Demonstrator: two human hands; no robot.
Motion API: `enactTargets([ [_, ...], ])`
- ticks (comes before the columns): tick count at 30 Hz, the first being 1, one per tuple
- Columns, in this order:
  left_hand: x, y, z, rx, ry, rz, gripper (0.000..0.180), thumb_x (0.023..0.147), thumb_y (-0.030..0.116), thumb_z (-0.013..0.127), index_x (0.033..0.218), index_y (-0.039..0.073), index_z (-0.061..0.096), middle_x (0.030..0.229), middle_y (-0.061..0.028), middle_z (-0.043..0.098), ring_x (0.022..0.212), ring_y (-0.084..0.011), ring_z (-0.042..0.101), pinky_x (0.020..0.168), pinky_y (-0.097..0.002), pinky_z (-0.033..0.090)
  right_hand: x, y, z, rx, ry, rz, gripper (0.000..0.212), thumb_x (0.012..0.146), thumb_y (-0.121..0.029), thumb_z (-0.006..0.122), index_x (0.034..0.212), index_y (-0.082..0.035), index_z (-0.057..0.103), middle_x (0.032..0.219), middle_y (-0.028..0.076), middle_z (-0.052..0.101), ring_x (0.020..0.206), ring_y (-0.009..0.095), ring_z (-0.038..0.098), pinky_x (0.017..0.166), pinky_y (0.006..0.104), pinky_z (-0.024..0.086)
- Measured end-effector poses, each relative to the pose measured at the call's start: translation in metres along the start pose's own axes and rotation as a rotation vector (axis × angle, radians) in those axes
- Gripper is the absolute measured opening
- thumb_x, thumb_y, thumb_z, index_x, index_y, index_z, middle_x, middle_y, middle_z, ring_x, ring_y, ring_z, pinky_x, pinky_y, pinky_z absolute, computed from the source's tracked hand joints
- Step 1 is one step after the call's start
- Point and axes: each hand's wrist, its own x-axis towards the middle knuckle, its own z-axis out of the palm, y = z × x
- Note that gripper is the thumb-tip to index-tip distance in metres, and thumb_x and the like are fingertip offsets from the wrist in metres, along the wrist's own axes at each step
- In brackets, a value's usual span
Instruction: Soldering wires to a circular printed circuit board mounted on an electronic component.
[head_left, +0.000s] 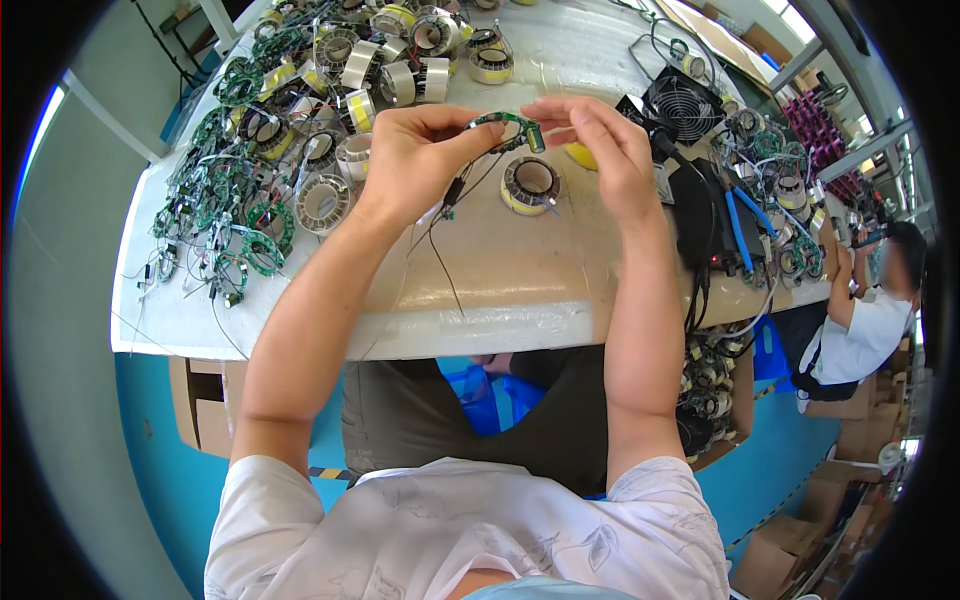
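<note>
Sitting at the near side of a pale tabletop [480, 285] and pinching a green curved circuit board [512, 118] in the left hand [410, 165], with that grip closed between thumb and fingers on the board's left part, holding it raised over the middle. Bringing the right hand [608, 150] in from the right with a loosely parted grip, curving its fingers close to the board's right end, but not showing clearly whether touching or just beside it. Trailing thin dark wires [442, 265] nearby toward the near edge. Having a ring-shaped coil [530, 186] with yellow banding on the surface, slightly nearer than the board and between the forearms. Facing a tangled heap of green circuit boards [215, 190] at left and a pile of silvery coils [400, 80] at far left. Having a dark fan [685, 108] and a black box [700, 225] to the right, with blue handles [740, 232] lying over the box.
</note>
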Motion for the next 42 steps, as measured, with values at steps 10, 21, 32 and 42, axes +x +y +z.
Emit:
enactTargets([
  [10, 0.001, -0.006, 0.013, 0.067, 0.099, 0.033, 0.025, 0.087, 0.015, 0.078, 0.103, -0.004, 0.076, 0.086, -0.0061, 0.075, 0.074, -0.0065, 0.063, 0.065, -0.0198, 0.046, -0.009, 0.006, -0.022, -0.371, -0.546, 0.099, 0.029, 0.072, 0.007, 0.068, 0.095, -0.005, 0.079, 0.118, 0.013, 0.071, 0.110, 0.025, 0.067, 0.097, 0.0337, 0.052],
  [21, 0.036, -0.013, 0.016, -0.133, 0.174, 0.125, 0.023, 0.082, 0.003, 0.081, 0.103, -0.004, 0.076, 0.084, -0.0022, 0.071, 0.068, -0.0045, 0.057, 0.061, -0.0173, 0.041, -0.012, 0.003, -0.011, -0.171, -0.535, 0.120, 0.028, 0.074, -0.007, 0.080, 0.102, -0.008, 0.079, 0.114, 0.010, 0.073, 0.106, 0.019, 0.068, 0.095, 0.0304, 0.051],
  [32, 0.015, -0.043, 0.019, 0.248, 0.179, 0.130, 0.023, 0.087, 0.011, 0.078, 0.105, -0.003, 0.076, 0.074, 0.0048, 0.064, 0.065, -0.0023, 0.049, 0.057, -0.0203, 0.039, -0.011, 0.016, 0.002, -0.260, -0.263, 0.074, 0.021, 0.088, -0.026, 0.077, 0.089, -0.004, 0.079, 0.082, 0.011, 0.075, 0.077, 0.016, 0.070, 0.069, 0.0284, 0.053],
  [42, 0.036, -0.053, 0.010, 0.697, 0.162, 0.762, 0.028, 0.086, -0.003, 0.068, 0.112, 0.004, 0.074, 0.094, -0.0085, 0.066, 0.068, -0.0161, 0.060, 0.060, -0.0278, 0.049, -0.007, 0.018, 0.016, -0.520, -0.038, -0.247, 0.015, 0.079, -0.021, 0.079, 0.081, -0.006, 0.077, 0.068, 0.011, 0.067, 0.065, 0.024, 0.065, 0.059, 0.0359, 0.050],
])
